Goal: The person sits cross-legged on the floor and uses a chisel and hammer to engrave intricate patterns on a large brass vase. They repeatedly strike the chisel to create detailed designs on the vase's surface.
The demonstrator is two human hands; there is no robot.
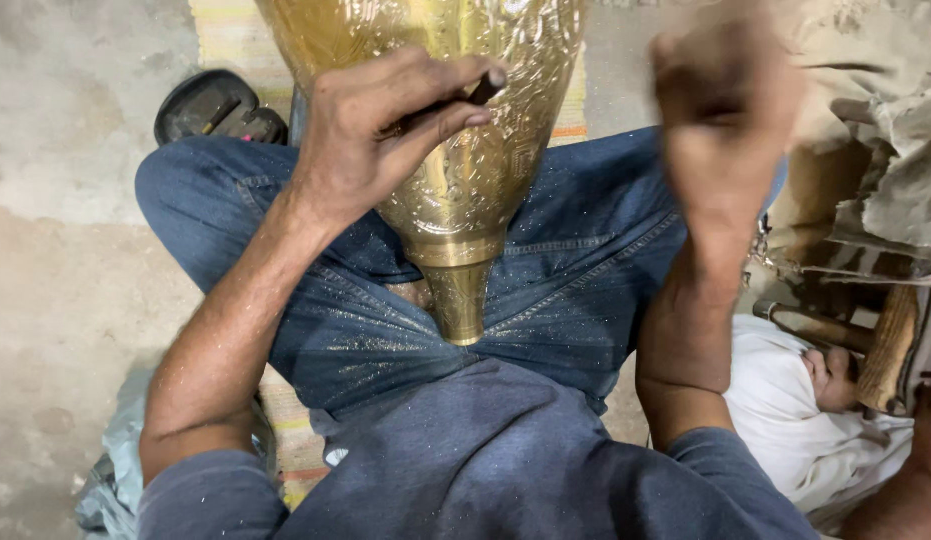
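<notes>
A large embossed brass vase (465,190) lies across my lap, its narrow neck pointing toward my body. My left hand (380,130) rests on the vase's side and grips a thin dark punch tool (465,97) whose tip touches the brass. My right hand (720,95) is raised above my right knee, blurred by motion, with its fingers curled; whatever it holds is not discernible. I sit cross-legged in blue jeans (575,270) dusted with brass specks.
A dark sandal (215,105) lies on the concrete floor beyond my left knee. A striped mat (230,30) lies under the vase. To the right are a wooden-handled tool (890,345), crumpled brown cloth (885,130) and white cloth (795,410).
</notes>
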